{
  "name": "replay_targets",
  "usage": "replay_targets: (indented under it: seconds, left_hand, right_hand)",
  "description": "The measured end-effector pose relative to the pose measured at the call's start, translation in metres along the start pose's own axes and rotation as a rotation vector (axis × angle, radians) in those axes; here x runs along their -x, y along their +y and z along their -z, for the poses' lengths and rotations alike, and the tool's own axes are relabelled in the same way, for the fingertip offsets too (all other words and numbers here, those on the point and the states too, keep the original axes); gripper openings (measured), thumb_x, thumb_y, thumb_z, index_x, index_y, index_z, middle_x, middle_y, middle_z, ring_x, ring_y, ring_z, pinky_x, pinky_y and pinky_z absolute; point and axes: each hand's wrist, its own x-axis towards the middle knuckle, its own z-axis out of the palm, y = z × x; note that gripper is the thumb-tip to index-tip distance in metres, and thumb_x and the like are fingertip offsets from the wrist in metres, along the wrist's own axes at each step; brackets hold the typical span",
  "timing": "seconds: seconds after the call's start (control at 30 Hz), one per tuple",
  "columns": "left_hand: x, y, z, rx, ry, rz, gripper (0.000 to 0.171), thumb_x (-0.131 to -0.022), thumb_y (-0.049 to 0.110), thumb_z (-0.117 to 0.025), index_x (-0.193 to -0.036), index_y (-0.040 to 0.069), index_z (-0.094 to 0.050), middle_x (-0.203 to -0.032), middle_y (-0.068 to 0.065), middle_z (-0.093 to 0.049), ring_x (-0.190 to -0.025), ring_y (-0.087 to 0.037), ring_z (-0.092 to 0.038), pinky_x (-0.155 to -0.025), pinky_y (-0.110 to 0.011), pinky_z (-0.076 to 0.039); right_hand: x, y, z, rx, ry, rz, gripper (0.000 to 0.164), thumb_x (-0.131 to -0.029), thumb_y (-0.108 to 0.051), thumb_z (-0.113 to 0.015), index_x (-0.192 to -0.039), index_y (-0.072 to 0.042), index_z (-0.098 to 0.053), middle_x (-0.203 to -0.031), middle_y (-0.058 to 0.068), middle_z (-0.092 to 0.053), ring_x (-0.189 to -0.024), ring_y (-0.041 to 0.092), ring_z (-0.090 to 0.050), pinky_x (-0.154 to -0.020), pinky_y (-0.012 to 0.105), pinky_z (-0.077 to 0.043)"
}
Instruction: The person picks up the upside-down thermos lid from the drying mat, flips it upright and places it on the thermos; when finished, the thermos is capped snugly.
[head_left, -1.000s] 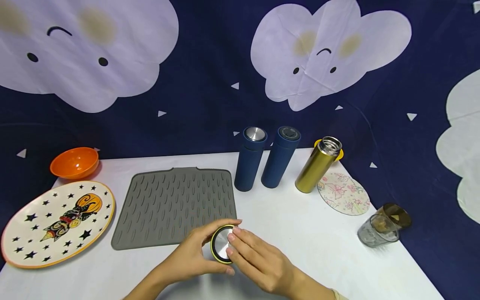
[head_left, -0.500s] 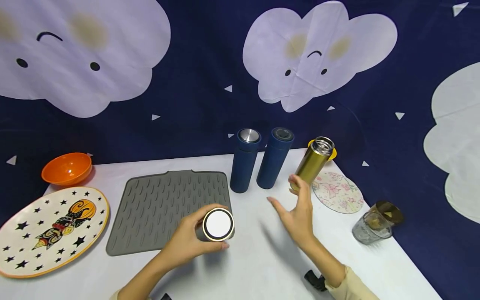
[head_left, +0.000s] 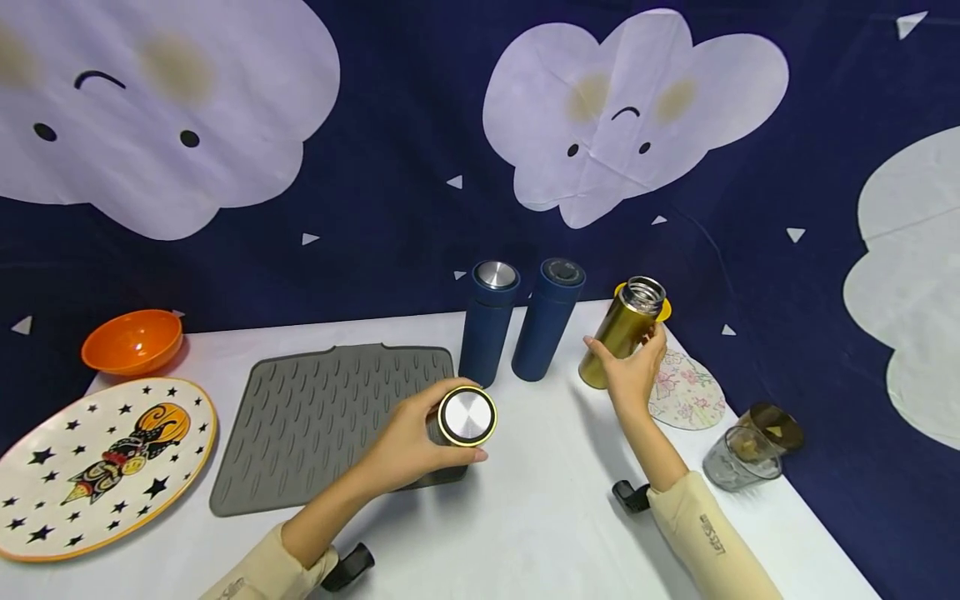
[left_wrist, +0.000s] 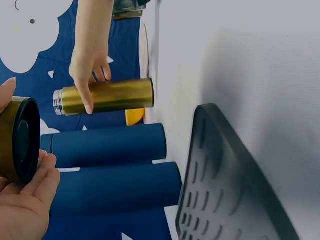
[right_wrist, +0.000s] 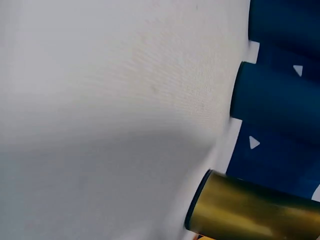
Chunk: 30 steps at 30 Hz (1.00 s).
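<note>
My left hand (head_left: 412, 437) grips a gold flask lid (head_left: 467, 415) over the near right corner of the grey ribbed mat. Its silver disc faces up; the left wrist view shows the dark hollow underside of the lid (left_wrist: 22, 142). At the back right, my right hand (head_left: 633, 367) holds a lidless gold vacuum flask (head_left: 621, 329), thumb on its left and fingers on the far right side. The flask stands upright with its steel mouth exposed. In the right wrist view, the base of the gold flask (right_wrist: 235, 210) shows, but the hand does not.
Two navy flasks (head_left: 483, 333) stand behind the grey mat (head_left: 337, 425). A starred oval plate (head_left: 45, 492) and an orange bowl (head_left: 135, 342) are at left. A floral round mat (head_left: 686, 392) and smoky glasses (head_left: 738, 458) sit at right, with a yellow thing (head_left: 664, 310) behind the gold flask.
My right hand has left the lid, reached across to the back right and taken hold of the gold flask. My left hand has carried the lid slightly forward and right.
</note>
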Motion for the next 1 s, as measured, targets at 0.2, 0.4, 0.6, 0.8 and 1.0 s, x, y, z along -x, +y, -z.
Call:
replay_targets:
  seconds: [0.2,0.4,0.6,0.8,1.0]
  left_hand:
    - [-0.010,0.005,-0.001,-0.013,-0.008,-0.038,0.072,-0.068,0.017,-0.092,-0.132,0.016,-0.059,-0.123,0.004,-0.067,-0.114,-0.015,-0.062,-0.100,-0.032,-0.051]
    - [-0.020,0.020,0.009,0.002,0.011,-0.048,0.073,-0.068,0.014,-0.091,-0.133,0.015,-0.058,-0.124,0.000,-0.066,-0.117,-0.018,-0.059,-0.099,-0.034,-0.050]
    - [-0.033,0.037,0.020,0.038,0.037,-0.065,0.070,-0.070,0.012,-0.089,-0.132,0.014,-0.057,-0.125,-0.002,-0.064,-0.117,-0.018,-0.058,-0.102,-0.041,-0.048]
    - [-0.039,0.046,0.024,0.063,0.058,-0.053,0.070,-0.071,0.009,-0.088,-0.134,0.012,-0.057,-0.127,-0.003,-0.063,-0.114,-0.019,-0.060,-0.102,-0.044,-0.048]
    - [-0.043,0.053,0.018,0.088,0.047,-0.050,0.068,-0.072,0.009,-0.088,-0.133,0.013,-0.057,-0.127,-0.003,-0.062,-0.112,-0.019,-0.061,-0.101,-0.040,-0.049]
  right_hand:
    - [-0.012,0.005,-0.006,-0.026,0.031,-0.039,0.085,-0.079,-0.019,-0.083,-0.144,-0.002,-0.032,-0.142,0.023,-0.047,-0.131,0.036,-0.047,-0.113,0.046,-0.037]
    - [-0.002,-0.002,-0.003,-0.017,0.035,0.009,0.073,-0.078,-0.012,-0.083,-0.136,0.000,-0.039,-0.133,0.023,-0.055,-0.118,0.037,-0.055,-0.104,0.048,-0.044]
    - [0.052,-0.037,0.007,-0.068,-0.116,0.104,0.071,-0.076,-0.010,-0.085,-0.132,0.002,-0.044,-0.129,0.020,-0.056,-0.115,0.035,-0.057,-0.099,0.048,-0.047]
    - [0.100,-0.058,0.003,-0.113,-0.313,0.104,0.071,-0.073,-0.012,-0.088,-0.132,-0.003,-0.048,-0.125,0.016,-0.061,-0.110,0.032,-0.062,-0.094,0.048,-0.051]
    - [0.126,-0.060,-0.004,-0.129,-0.378,0.144,0.070,-0.072,-0.011,-0.089,-0.130,-0.007,-0.050,-0.119,0.009,-0.064,-0.108,0.022,-0.062,-0.091,0.044,-0.052]
